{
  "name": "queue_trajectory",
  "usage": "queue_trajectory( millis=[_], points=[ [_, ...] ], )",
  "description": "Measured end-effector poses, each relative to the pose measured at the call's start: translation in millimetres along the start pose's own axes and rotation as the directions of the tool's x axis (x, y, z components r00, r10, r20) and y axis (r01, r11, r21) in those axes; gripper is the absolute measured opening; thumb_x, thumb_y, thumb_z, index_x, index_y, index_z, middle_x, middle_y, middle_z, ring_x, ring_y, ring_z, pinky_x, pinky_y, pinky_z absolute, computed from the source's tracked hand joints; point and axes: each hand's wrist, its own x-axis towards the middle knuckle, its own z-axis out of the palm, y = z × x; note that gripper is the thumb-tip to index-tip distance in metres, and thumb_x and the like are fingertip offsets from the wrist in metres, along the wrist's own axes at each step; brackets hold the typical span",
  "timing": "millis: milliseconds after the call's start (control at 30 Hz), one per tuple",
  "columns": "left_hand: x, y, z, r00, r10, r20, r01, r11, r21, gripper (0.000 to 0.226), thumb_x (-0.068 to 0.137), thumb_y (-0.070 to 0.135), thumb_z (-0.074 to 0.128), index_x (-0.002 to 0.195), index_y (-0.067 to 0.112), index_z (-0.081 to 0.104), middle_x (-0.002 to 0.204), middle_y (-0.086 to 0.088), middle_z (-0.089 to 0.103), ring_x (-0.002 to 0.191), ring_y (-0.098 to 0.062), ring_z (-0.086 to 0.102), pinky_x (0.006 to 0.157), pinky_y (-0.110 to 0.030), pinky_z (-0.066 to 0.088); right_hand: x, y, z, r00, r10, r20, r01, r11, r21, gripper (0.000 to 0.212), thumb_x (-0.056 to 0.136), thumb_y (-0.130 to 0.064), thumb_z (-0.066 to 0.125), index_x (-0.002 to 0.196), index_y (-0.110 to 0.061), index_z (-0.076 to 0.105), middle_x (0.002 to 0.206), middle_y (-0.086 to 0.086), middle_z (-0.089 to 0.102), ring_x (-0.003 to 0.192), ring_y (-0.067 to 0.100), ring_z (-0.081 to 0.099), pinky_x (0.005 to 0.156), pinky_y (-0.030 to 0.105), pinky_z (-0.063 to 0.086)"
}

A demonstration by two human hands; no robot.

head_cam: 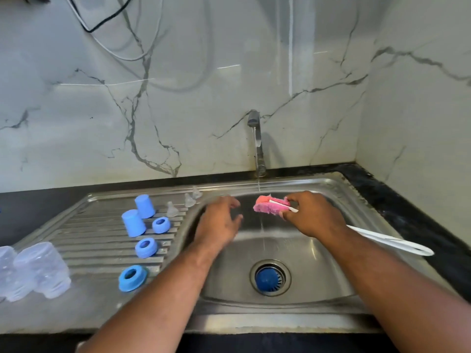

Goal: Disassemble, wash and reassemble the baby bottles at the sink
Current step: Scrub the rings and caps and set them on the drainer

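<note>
My right hand [313, 215] grips a bottle brush by its pink sponge head [267, 206], under the running tap [256, 141]; its white handle [392, 242] trails right over the sink rim. My left hand [220, 221] hovers over the basin with relaxed fingers, holding nothing. On the draining board lie two blue caps [139, 216], three blue collar rings [146, 247], three clear teats [188, 200] and clear bottles [42, 268] at the far left.
The steel sink [318, 284] has a blue strainer [270, 277] in its drain. A thin stream of water falls from the tap. Black counter [413, 210] borders the sink; marble walls stand behind and at the right, with cables hanging top left.
</note>
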Motion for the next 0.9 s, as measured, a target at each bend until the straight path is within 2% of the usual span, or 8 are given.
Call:
queue_trajectory(
  millis=[67, 167, 333, 433, 600, 700, 800, 900],
  points=[
    [6.6, 14.3, 28.4, 0.945, -0.008, 0.328, -0.017, 0.997, 0.073, 0.045, 0.085, 0.030, 0.079, 0.127, 0.022, 0.064, 0.121, 0.003, 0.067, 0.112, -0.015, 0.063, 0.098, -0.032, 0.051, 3.4, 3.4, 2.1, 0.999, 0.024, -0.026, -0.024, 1.000, -0.018, 0.047, 0.095, -0.050, 0.065, 0.137, -0.031, 0.060, 0.125, 0.001, 0.069, 0.108, 0.023, 0.065, 0.077, 0.029, 0.042],
    [18.2, 33.7, 58.0, 0.689, -0.096, 0.718, -0.097, 0.970, 0.223, 0.066, 0.084, 0.036, 0.082, 0.143, 0.025, 0.053, 0.133, -0.001, 0.064, 0.123, -0.020, 0.059, 0.107, -0.032, 0.046, 11.7, 10.8, 6.2, 0.999, 0.033, -0.037, -0.035, 0.999, -0.035, 0.045, 0.094, -0.051, 0.064, 0.135, -0.032, 0.061, 0.123, 0.001, 0.070, 0.108, 0.023, 0.065, 0.077, 0.030, 0.043],
    [18.3, 42.8, 88.2, 0.409, -0.235, 0.882, -0.343, 0.856, 0.387, 0.078, 0.087, 0.030, 0.080, 0.154, 0.031, 0.038, 0.154, -0.003, 0.046, 0.138, -0.023, 0.047, 0.104, -0.029, 0.040, 23.3, 13.4, 18.1, 1.000, 0.000, -0.006, 0.000, 0.999, -0.045, 0.044, 0.091, -0.050, 0.066, 0.132, -0.034, 0.063, 0.119, -0.003, 0.071, 0.105, 0.021, 0.065, 0.075, 0.029, 0.042],
    [10.3, 47.5, 101.9, 0.303, -0.270, 0.914, -0.405, 0.832, 0.380, 0.071, 0.092, 0.025, 0.075, 0.154, 0.026, 0.039, 0.153, -0.006, 0.047, 0.133, -0.027, 0.052, 0.069, -0.024, 0.045, 27.5, 16.2, 21.4, 1.000, -0.009, 0.011, 0.009, 0.999, -0.036, 0.045, 0.090, -0.049, 0.067, 0.132, -0.034, 0.063, 0.122, -0.004, 0.070, 0.108, 0.021, 0.065, 0.076, 0.028, 0.043],
    [-1.0, 46.1, 109.9, 0.386, -0.297, 0.873, -0.385, 0.808, 0.446, 0.069, 0.090, 0.026, 0.076, 0.148, 0.016, 0.040, 0.138, -0.015, 0.059, 0.122, -0.033, 0.062, 0.092, -0.036, 0.051, 26.7, 18.9, 21.0, 1.000, 0.005, 0.029, -0.004, 0.999, -0.036, 0.045, 0.091, -0.047, 0.069, 0.133, -0.032, 0.063, 0.120, -0.003, 0.070, 0.103, 0.019, 0.065, 0.074, 0.029, 0.044],
    [4.6, 36.2, 108.2, 0.459, -0.311, 0.832, -0.210, 0.872, 0.442, 0.069, 0.089, 0.027, 0.077, 0.145, 0.012, 0.041, 0.138, -0.014, 0.058, 0.120, -0.032, 0.064, 0.086, -0.033, 0.051, 28.6, 21.1, 20.1, 0.999, 0.025, 0.028, -0.024, 0.999, -0.033, 0.044, 0.090, -0.048, 0.069, 0.131, -0.033, 0.064, 0.119, -0.004, 0.070, 0.101, 0.019, 0.065, 0.073, 0.029, 0.046],
    [22.7, 14.5, 106.6, 0.703, -0.276, 0.655, 0.097, 0.950, 0.296, 0.074, 0.086, 0.028, 0.079, 0.143, 0.008, 0.037, 0.138, -0.012, 0.056, 0.120, -0.028, 0.061, 0.090, -0.030, 0.050, 31.3, 23.8, 19.6, 0.998, 0.057, -0.006, -0.057, 0.998, -0.032, 0.044, 0.089, -0.050, 0.068, 0.130, -0.034, 0.064, 0.117, -0.004, 0.071, 0.101, 0.020, 0.066, 0.074, 0.030, 0.047],
    [37.6, -3.6, 104.3, 0.860, -0.323, 0.396, 0.394, 0.912, -0.113, 0.079, 0.082, 0.022, 0.084, 0.142, 0.010, 0.034, 0.129, -0.008, 0.057, 0.115, -0.024, 0.060, 0.095, -0.031, 0.050, 32.3, 25.3, 18.1, 0.996, 0.081, -0.029, -0.082, 0.996, -0.027, 0.043, 0.091, -0.051, 0.067, 0.130, -0.033, 0.064, 0.118, -0.003, 0.071, 0.105, 0.022, 0.066, 0.075, 0.029, 0.044]
  ],
)
